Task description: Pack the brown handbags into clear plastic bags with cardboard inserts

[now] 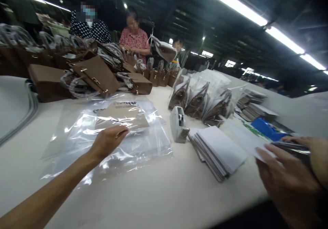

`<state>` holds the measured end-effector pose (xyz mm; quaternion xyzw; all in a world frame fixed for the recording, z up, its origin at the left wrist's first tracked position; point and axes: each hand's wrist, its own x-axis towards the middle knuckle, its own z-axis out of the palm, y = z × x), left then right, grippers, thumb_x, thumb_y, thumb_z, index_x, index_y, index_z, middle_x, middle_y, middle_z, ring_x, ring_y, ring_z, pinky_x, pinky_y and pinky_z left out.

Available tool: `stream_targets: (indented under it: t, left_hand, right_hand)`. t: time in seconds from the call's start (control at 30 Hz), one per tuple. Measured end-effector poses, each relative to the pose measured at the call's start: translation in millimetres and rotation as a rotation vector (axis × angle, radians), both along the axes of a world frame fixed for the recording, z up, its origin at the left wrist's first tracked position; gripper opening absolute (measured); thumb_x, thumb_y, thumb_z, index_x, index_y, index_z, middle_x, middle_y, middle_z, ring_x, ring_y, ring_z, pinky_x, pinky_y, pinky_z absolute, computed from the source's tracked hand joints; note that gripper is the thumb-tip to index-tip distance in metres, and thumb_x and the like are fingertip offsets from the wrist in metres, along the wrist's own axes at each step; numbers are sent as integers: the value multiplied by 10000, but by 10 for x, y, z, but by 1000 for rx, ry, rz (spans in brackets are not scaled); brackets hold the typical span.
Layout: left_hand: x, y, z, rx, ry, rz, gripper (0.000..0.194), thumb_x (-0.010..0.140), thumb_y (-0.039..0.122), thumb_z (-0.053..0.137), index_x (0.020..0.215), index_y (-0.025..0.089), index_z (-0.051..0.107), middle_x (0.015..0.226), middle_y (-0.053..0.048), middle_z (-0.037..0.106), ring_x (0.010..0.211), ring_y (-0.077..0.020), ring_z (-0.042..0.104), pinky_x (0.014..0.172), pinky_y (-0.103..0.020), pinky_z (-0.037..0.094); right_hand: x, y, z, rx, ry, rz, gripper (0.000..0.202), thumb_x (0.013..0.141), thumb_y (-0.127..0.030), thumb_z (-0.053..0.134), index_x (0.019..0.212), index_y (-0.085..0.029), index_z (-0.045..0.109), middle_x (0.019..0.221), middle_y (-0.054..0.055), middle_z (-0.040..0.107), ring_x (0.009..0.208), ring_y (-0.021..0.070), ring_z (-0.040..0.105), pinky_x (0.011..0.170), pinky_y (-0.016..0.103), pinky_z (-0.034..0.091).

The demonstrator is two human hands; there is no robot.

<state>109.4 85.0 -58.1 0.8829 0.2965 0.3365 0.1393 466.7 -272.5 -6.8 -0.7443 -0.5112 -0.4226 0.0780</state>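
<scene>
My left hand [110, 138] is closed in a pinch at a clear plastic bag [143, 143] that lies flat on the table. A tan sheet or panel [125, 114] with dark print shows at the bag's far part. At the far right my right hand [284, 177], smeared by motion, has its fingers on a thin white sheet [243, 133]. Beside it another hand [316, 154], seemingly a co-worker's, holds a dark shiny packet [294, 148]. A stack of white sheets or cards [217, 150] sits between my hands, next to a grey tape dispenser [178, 125].
Brown handbags [94, 75] with wrapped handles crowd the table's far left. Several bagged handbags [198, 101] stand behind the dispenser. A blue object [269, 128] and stacked flat pieces [253, 109] lie at right. Several people [134, 41] are across the table.
</scene>
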Motion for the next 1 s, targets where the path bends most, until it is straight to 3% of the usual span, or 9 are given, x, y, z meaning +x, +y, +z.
stream_targets:
  t: [0.1, 0.17, 0.23, 0.43, 0.57, 0.73, 0.9, 1.0]
  left_hand:
    - [-6, 51, -60, -2, 2, 4, 281, 833, 403, 464, 894, 190, 636, 849, -30, 671, 701, -173, 621, 655, -281, 495]
    - [-13, 72, -87, -5, 8, 3, 292, 832, 416, 458, 899, 195, 636, 837, -27, 673, 684, -173, 623, 641, -283, 502]
    - [-17, 88, -100, -3, 13, 10, 290, 827, 427, 459, 884, 206, 638, 817, -18, 673, 674, -176, 623, 635, -294, 508]
    - [-14, 126, -103, -17, 0, 8, 304, 817, 446, 467, 889, 207, 641, 831, -21, 673, 693, -182, 624, 660, -315, 516]
    - [-16, 103, -92, -53, 33, 4, 308, 819, 433, 473, 903, 191, 645, 833, -26, 675, 696, -180, 625, 652, -306, 518]
    - [-11, 44, -59, -95, 62, -3, 340, 833, 417, 450, 930, 152, 639, 864, -47, 674, 721, -181, 624, 689, -318, 518]
    - [-29, 34, -61, -121, 67, -6, 315, 834, 400, 453, 943, 165, 632, 867, -37, 669, 738, -171, 617, 699, -303, 508]
    - [-33, 28, -54, -150, 58, -14, 280, 837, 390, 454, 908, 183, 628, 844, -22, 661, 727, -162, 604, 691, -285, 492]
  right_hand:
    - [-11, 98, -385, -218, -48, 87, 257, 885, -272, 393, 1032, -158, 570, 1149, 116, 569, 1058, 239, 533, 861, 366, 441]
    - [38, 118, -641, -315, 32, 103, 350, 892, -372, 381, 1083, -130, 547, 1146, 125, 569, 1061, 236, 530, 857, 367, 453]
    - [107, 94, -766, -365, 136, 104, 466, 852, -481, 427, 1140, -129, 523, 1179, 123, 548, 1088, 235, 511, 888, 373, 448]
    - [255, 31, -577, -421, 376, 136, 489, 786, -513, 525, 1161, -200, 552, 1168, 66, 562, 1073, 198, 525, 909, 327, 467]
    - [255, 75, -479, -431, 474, 151, 372, 830, -486, 472, 1075, -244, 613, 1127, 36, 589, 1020, 168, 560, 870, 286, 493]
    - [140, 150, -440, -517, 368, 53, 582, 754, -577, 518, 1220, -227, 513, 1122, 62, 581, 1007, 224, 557, 800, 341, 520]
    - [163, 146, -450, -520, 387, 60, 381, 864, -479, 393, 1119, -274, 587, 1089, 30, 593, 1006, 187, 556, 840, 320, 500]
    - [182, 142, -441, -544, 366, 96, 382, 871, -467, 379, 1128, -269, 580, 1069, 33, 599, 972, 172, 569, 792, 283, 516]
